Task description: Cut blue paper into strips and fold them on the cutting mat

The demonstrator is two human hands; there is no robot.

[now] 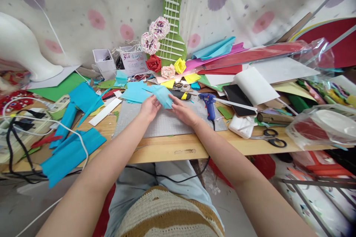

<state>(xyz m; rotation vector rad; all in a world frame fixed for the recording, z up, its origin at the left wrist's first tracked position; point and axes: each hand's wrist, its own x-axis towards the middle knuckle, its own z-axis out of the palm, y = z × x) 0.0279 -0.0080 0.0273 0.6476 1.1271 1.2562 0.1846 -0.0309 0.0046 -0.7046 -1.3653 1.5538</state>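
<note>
Both of my hands meet over a grey cutting mat [167,122] on the wooden table. My left hand [149,107] and my right hand [182,111] each pinch an edge of a folded light blue paper piece [162,95] held just above the mat. More light blue sheets [135,92] lie right behind it. A blue glue gun [209,103] stands to the right of my right hand, and a black-and-yellow utility knife [180,95] lies behind my fingers.
Blue paper strips [71,152] and a power strip with cables [22,126] fill the left side. Scissors [271,137], a black phone [239,98], a white paper roll [254,87] and bagged sheets lie right. Paper flowers [160,50] and a green felt guitar [174,33] stand behind.
</note>
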